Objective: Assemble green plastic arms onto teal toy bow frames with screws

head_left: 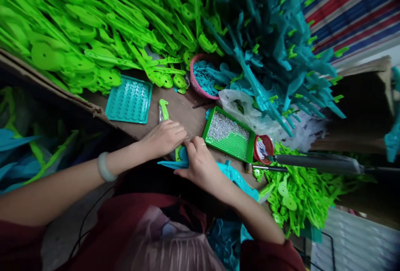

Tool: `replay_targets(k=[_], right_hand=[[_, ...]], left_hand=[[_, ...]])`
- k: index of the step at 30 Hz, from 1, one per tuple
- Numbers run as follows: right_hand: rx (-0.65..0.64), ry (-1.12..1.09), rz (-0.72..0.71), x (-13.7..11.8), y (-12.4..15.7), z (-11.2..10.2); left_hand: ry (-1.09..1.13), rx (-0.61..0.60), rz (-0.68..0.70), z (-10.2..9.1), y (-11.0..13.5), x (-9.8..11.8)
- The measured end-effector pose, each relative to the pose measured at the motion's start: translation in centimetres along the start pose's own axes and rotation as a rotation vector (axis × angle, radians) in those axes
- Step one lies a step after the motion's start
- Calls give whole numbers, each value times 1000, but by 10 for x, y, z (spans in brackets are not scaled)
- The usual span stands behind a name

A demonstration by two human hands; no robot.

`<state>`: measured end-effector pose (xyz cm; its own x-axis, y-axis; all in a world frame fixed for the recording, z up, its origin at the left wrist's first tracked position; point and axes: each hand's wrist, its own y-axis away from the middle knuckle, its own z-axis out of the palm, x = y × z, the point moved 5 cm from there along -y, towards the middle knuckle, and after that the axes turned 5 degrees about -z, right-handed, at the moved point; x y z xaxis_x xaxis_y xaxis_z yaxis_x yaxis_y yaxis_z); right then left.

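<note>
My left hand (167, 136) is closed, its fingers bent down and their tips meeting those of my right hand; what they pinch is hidden. My right hand (201, 162) curls over a blue plastic part (235, 176), whose pointed end sticks out to the left past the thumb. A bit of lime-green plastic (178, 153) shows below my left fingers, against the blue part. Just beyond my left hand lies a lime-green piece (163, 109) with a greyish, shiny side. To the right stands a green tray (229, 135) of small silvery pieces.
Lime-green parts (93, 25) heap at the back left, blue ones (265, 46) at the back right. A turquoise dimpled tray (129, 99), a pink bowl (193, 80) of blue pieces and a red basket (264, 149) stand around. A dark rod-like tool (315, 163) reaches in from the right.
</note>
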<state>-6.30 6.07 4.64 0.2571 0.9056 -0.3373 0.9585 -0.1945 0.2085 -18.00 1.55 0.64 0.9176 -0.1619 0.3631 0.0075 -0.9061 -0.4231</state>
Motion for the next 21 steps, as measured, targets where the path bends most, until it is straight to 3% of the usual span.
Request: replay_targets(k=[5, 9, 16, 21], right_hand=[[44, 288, -54, -23, 12, 1], [143, 403, -101, -20, 18, 13], [343, 356, -301, 4, 32, 24], [407, 277, -335, 11, 34, 28]], left_hand=[[30, -20, -63, 3, -2, 0], [-24, -61, -72, 4, -6, 2], [-87, -150, -115, 7, -11, 9], [-108, -202, -165, 9, -14, 14]])
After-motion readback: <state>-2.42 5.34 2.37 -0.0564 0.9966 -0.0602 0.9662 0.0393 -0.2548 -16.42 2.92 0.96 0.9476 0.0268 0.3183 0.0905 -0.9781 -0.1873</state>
